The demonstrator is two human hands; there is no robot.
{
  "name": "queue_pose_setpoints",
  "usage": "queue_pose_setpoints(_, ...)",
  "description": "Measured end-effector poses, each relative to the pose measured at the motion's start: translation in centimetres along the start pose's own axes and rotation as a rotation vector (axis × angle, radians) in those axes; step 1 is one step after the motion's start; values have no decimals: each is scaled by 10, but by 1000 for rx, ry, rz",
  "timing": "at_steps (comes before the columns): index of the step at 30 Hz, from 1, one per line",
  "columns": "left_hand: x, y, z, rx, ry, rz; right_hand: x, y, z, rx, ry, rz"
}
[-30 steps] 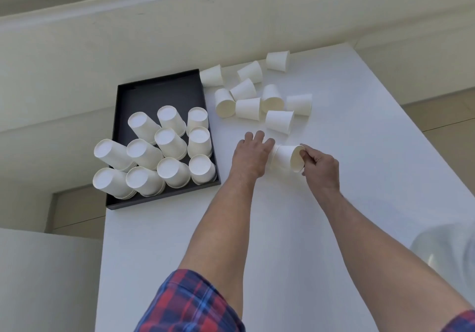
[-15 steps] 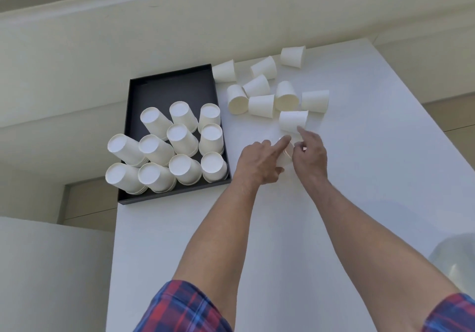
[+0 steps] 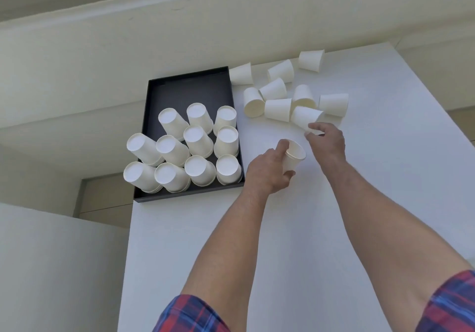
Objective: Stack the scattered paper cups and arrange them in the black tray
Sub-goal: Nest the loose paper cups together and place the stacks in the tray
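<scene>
Left hand wrapped round short nested stack of white paper cups, mouth open rightward; right hand pinching rim of tipped white paper cup just beyond. Light, thin-walled, easily crushed; best held gently by wall or rim. Farther left: shallow black rectangular tray, inverted stacks filling near half.

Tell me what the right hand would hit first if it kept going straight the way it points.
The right hand already touches the tipped paper cup; beyond lies another toppled cup, though depth is unclear.
</scene>
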State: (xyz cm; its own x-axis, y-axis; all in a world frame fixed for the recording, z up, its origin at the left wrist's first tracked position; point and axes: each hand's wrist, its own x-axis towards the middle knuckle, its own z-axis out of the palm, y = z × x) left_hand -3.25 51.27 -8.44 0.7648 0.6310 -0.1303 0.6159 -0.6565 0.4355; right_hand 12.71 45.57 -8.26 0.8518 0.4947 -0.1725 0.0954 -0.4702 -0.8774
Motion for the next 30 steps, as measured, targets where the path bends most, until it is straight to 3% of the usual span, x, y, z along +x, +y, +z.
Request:
queue_pose_setpoints(6,0,2,-2,-87,-41,-75,-19,2,3,235,214,-50)
queue_pose_setpoints(11,-3,3,-2,-80,-58,-87,-31,-1,-4,326,217,-194)
queue_pose_setpoints(14,-7,2,-5,-102,-79,-94,-35,-4,-8,349,165,-212)
queue_pose_setpoints(19,-18,6,-21,-256,-30,-95,-51,-8,-4,316,-101,-229)
queue_pose_setpoints(24,-30,1,-45,-462,46,-160,-72,-24,10,609,-115,-139)
queue_pose_setpoints(30,-36,-18,-71,-608,168,-203,-90,-48,33,661,-159,-161)
